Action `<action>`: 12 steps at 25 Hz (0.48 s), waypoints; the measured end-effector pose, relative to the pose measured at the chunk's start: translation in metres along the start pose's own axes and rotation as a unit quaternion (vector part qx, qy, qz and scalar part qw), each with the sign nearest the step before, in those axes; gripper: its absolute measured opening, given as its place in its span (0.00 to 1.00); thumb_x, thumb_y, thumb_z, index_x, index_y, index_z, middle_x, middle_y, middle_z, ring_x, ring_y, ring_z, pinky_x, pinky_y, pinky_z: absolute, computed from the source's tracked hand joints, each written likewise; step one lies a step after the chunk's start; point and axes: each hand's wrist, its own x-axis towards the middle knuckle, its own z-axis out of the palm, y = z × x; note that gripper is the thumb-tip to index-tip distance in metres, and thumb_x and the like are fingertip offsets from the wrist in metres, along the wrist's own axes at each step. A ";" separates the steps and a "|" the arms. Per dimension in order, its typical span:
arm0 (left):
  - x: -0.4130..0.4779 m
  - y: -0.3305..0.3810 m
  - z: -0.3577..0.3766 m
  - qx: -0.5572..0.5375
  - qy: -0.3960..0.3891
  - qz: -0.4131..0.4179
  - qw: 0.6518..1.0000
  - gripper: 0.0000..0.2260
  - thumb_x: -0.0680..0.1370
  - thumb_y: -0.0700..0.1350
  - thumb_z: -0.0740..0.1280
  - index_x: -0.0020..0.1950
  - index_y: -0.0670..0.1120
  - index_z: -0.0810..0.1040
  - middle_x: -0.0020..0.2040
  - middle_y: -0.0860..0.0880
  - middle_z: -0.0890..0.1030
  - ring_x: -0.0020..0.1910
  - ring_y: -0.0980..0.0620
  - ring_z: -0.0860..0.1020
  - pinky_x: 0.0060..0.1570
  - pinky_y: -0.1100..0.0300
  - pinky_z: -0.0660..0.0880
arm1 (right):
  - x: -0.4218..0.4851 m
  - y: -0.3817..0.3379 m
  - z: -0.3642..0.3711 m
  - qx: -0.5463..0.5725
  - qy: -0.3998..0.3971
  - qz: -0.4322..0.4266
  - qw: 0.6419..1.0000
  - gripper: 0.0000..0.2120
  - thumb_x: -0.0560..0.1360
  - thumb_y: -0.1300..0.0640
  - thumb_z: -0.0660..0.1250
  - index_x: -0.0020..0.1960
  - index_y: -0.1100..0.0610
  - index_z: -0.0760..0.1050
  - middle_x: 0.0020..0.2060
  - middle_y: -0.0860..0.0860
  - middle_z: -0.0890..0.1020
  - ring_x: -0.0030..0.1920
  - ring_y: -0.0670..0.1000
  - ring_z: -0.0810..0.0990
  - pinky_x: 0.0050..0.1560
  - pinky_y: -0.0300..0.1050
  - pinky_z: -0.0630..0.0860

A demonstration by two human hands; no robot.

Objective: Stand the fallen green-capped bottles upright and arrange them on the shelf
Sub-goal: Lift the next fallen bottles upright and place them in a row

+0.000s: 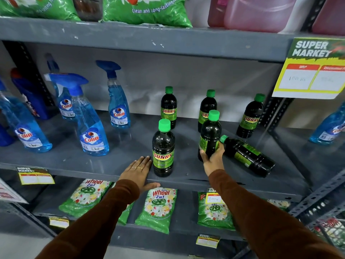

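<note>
On the grey metal shelf [115,165], the right hand [212,157] is wrapping its fingers around the lower body of a green-capped bottle [210,135], holding it upright or nearly so at about the middle of the board. Just at 3 o'clock from that hand, a fallen bottle [248,156] is lying on its side, its cap pointing toward 10 o'clock and nearly touching the held one. The left hand [139,170] is resting flat and spread on the shelf's front edge, thumb hooking under the lip, gripping nothing. Immediately at 3 o'clock from it, an upright front bottle [164,148] is standing near the edge. Toward 12 o'clock, three more upright bottles are standing along the rear: a back-left one [169,107], a back-middle one [207,107] partly hidden behind the held bottle, and a back-right one [250,116]. At 9 o'clock, blue spray bottles [91,128] are standing apart from the dark ones.
</note>
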 end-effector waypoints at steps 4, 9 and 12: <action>0.000 0.001 -0.002 -0.002 0.004 -0.002 1.000 0.66 0.45 0.79 0.24 0.75 0.43 0.45 0.78 0.46 0.48 0.76 0.49 0.47 0.75 0.54 0.45 | 0.003 -0.029 0.008 -0.102 0.098 -0.012 0.990 0.48 0.61 0.48 0.77 0.71 0.66 0.56 0.67 0.64 0.66 0.68 0.63 0.64 0.69 0.57 0.62; -0.002 0.003 -0.005 -0.003 0.013 -0.002 1.000 0.66 0.45 0.78 0.23 0.75 0.43 0.46 0.78 0.46 0.49 0.76 0.49 0.48 0.75 0.55 0.45 | 0.015 -0.039 -0.001 -0.058 0.114 -0.001 0.992 0.46 0.57 0.60 0.79 0.68 0.63 0.58 0.60 0.58 0.73 0.60 0.57 0.74 0.65 0.50 0.69; -0.002 0.003 -0.004 -0.003 0.015 -0.002 1.000 0.65 0.45 0.78 0.23 0.75 0.43 0.46 0.78 0.46 0.49 0.76 0.49 0.48 0.75 0.55 0.45 | 0.011 -0.032 0.003 0.052 0.103 -0.002 0.993 0.49 0.60 0.67 0.76 0.72 0.63 0.50 0.67 0.61 0.67 0.66 0.58 0.69 0.70 0.52 0.65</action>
